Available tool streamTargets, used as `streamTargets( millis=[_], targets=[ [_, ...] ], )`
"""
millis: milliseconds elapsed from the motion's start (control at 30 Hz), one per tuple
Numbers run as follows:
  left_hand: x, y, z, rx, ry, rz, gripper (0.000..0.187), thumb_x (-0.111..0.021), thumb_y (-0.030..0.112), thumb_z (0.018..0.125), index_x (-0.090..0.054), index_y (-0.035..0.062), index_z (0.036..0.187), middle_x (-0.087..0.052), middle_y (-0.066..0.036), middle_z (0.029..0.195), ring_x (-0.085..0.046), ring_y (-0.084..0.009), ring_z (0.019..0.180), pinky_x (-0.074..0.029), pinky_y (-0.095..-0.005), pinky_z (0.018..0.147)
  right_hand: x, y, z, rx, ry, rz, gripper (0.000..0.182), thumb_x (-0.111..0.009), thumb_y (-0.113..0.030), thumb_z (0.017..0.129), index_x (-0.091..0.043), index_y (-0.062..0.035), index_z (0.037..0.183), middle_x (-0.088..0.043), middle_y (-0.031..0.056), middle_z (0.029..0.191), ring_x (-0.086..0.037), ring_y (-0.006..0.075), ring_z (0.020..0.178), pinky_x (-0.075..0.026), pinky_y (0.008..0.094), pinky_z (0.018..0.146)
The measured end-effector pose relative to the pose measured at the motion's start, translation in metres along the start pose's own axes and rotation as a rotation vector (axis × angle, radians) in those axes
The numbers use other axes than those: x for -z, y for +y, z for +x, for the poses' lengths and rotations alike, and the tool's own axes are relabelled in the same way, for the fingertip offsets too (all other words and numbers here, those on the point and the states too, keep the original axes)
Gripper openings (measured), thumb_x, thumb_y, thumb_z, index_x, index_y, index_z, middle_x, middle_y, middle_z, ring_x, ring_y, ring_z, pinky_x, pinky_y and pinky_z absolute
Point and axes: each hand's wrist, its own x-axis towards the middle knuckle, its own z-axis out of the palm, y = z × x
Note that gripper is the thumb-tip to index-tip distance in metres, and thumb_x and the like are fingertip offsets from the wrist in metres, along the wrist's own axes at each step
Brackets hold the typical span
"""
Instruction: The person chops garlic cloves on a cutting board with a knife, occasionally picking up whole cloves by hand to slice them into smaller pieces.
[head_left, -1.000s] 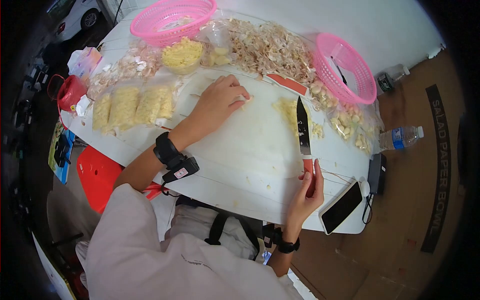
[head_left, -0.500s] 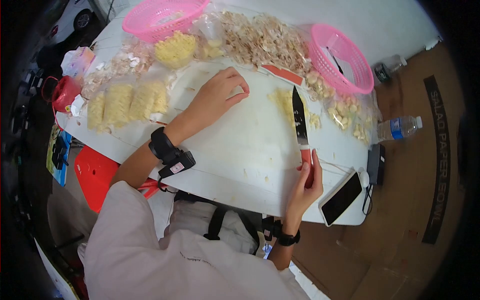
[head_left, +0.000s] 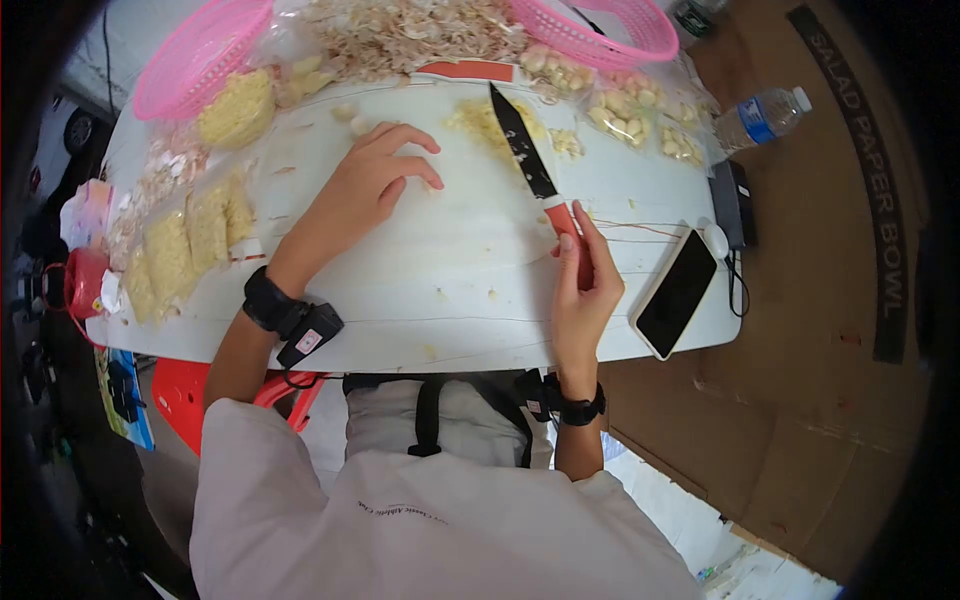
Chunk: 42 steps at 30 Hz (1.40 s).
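My right hand (head_left: 585,290) is closed around the red handle of a knife (head_left: 530,155). Pale bits stick to its dark blade, which points away from me over a patch of chopped garlic (head_left: 480,125). My left hand (head_left: 365,185) hovers over the white table (head_left: 440,285), fingers bent and apart, with nothing visible held. Just beyond its knuckles lie a couple of peeled garlic cloves (head_left: 345,112). A red-orange flat strip (head_left: 465,70) rests behind the knife tip.
Bags of garlic cloves (head_left: 625,115) sit at back right, near a pink basket (head_left: 610,45). Garlic skins (head_left: 400,35) are heaped at the back. Bags of chopped garlic (head_left: 170,250) lie left. A phone (head_left: 675,295), a black box (head_left: 733,205) and a water bottle (head_left: 765,120) are right.
The view has shifted. My left hand has drawn back toward me and its fingers have spread, showing the cloves beyond it. My right hand still grips the knife.
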Motion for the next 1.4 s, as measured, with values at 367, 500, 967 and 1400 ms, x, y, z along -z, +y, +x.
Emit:
streamTargets(
  millis=[367, 500, 967, 1400],
  targets=[
    [-0.003, -0.004, 0.000, 0.041, 0.139, 0.109, 0.018, -0.076, 0.019, 0.079, -0.069, 0.0096, 0.094, -0.058, -0.005, 0.101, -0.052, -0.0255, 0.103, -0.043, -0.0363, 0.091, 0.001, -0.009, 0.000, -0.017, -0.028, -0.048, 0.033, -0.060, -0.007, 0.098, -0.062, 0.0006, 0.131, -0.072, 0.0117, 0.102, -0.062, 0.0099, 0.079, -0.051, 0.0246, 0.072],
    [-0.003, -0.005, -0.001, 0.076, 0.093, 0.071, 0.020, -0.077, 0.023, 0.079, -0.069, 0.0105, 0.091, -0.057, -0.004, 0.098, -0.052, -0.0247, 0.101, -0.043, -0.0353, 0.091, -0.001, -0.009, 0.000, -0.017, -0.011, -0.044, 0.033, -0.060, -0.008, 0.098, -0.063, 0.0004, 0.130, -0.072, 0.0116, 0.101, -0.062, 0.0099, 0.078, -0.051, 0.0247, 0.072],
    [-0.009, -0.008, 0.000, 0.074, 0.220, 0.024, 0.009, -0.070, 0.010, 0.080, -0.066, 0.0082, 0.088, -0.059, -0.005, 0.099, -0.055, -0.0252, 0.101, -0.041, -0.0370, 0.095, -0.002, -0.007, 0.000, 0.011, -0.009, -0.088, 0.032, -0.060, -0.007, 0.098, -0.064, -0.0002, 0.129, -0.073, 0.0134, 0.102, -0.064, 0.0103, 0.080, -0.052, 0.0255, 0.074],
    [-0.006, -0.008, -0.005, 0.148, 0.147, 0.142, 0.019, -0.078, 0.026, 0.078, -0.066, 0.0107, 0.078, -0.059, -0.003, 0.091, -0.056, -0.0231, 0.097, -0.040, -0.0368, 0.088, -0.002, -0.004, -0.004, 0.058, -0.097, -0.133, 0.031, -0.061, -0.005, 0.096, -0.064, 0.0014, 0.127, -0.071, 0.0178, 0.111, -0.069, 0.0202, 0.093, -0.053, 0.0305, 0.080]
  ],
)
